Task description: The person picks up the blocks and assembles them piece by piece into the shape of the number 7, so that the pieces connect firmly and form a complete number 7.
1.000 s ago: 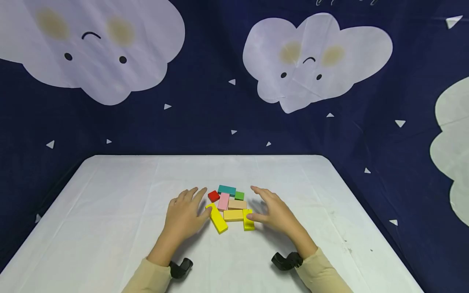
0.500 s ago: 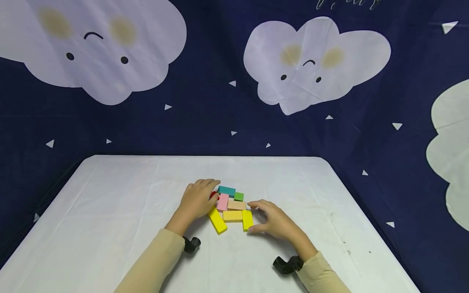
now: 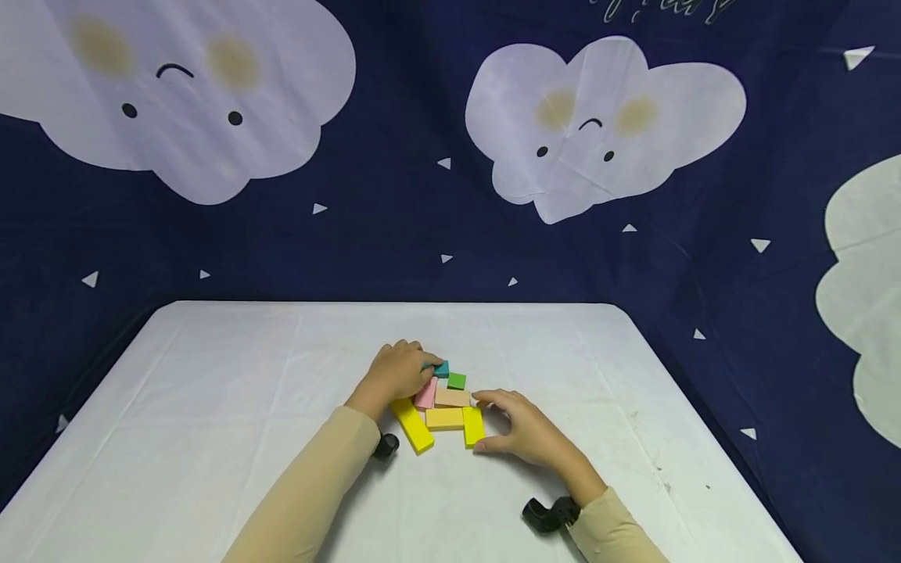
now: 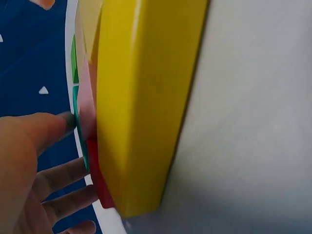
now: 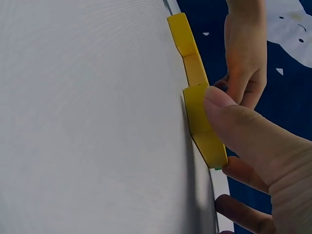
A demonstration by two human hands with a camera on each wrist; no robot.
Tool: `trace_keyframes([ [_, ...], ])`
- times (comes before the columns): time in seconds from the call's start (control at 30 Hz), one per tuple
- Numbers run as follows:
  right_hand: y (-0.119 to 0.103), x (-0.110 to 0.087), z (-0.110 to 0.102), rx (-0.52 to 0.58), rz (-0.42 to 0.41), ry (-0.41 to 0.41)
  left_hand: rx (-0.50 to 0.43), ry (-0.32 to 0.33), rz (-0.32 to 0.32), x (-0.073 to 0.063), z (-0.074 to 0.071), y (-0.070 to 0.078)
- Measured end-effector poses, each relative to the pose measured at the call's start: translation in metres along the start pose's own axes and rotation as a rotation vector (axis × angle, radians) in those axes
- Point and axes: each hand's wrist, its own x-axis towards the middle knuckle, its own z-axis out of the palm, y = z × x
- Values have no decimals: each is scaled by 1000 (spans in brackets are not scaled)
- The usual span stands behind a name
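In the head view my left hand (image 3: 400,371) reaches over the far left of a flat block group, pinching a teal block (image 3: 442,369) between thumb and index finger. A red block (image 4: 100,180) beside those fingers shows in the left wrist view; the hand hides it from the head camera. My right hand (image 3: 524,428) holds a short yellow block (image 3: 474,428) at the group's right end, thumb at its near end and index finger at its far end. Close to the left wrist lies a long yellow block (image 3: 414,426). Between the hands are pink (image 3: 426,393), green (image 3: 457,381), beige (image 3: 452,398) and light-yellow blocks (image 3: 444,420).
The blocks lie on a white-covered table (image 3: 211,438) with rounded far corners. A dark blue cloth (image 3: 394,234) with white clouds hangs behind it. Black wrist cameras (image 3: 551,515) sit below both hands.
My left hand has moved forward and right, from beside the yellow block past the red one to the teal block. The long yellow block has turned slightly. My right hand has closed in on its yellow block.
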Motion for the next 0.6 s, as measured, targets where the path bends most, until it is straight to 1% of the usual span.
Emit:
trace_keyframes([
  [0.17, 0, 1, 1, -20, -6, 6, -5, 58, -84, 5, -1, -10],
  [0.23, 0, 0, 0, -25, -13, 10, -2, 83, -108, 8, 0, -14],
  [0.33, 1, 0, 0, -32, -15, 12, -8, 114, -108, 12, 2, -17],
  [0.4, 2, 0, 0, -40, -26, 7, -16, 117, -103, 14, 2, -18],
  [0.5, 3, 0, 0, -56, -42, -6, -52, 86, -111, 15, 1, -19],
  [0.53, 4, 0, 0, -66, -54, -9, -76, 64, -122, 16, 1, -20],
  [0.6, 4, 0, 1, -78, -64, -14, -160, 3, -154, 16, 0, -23],
])
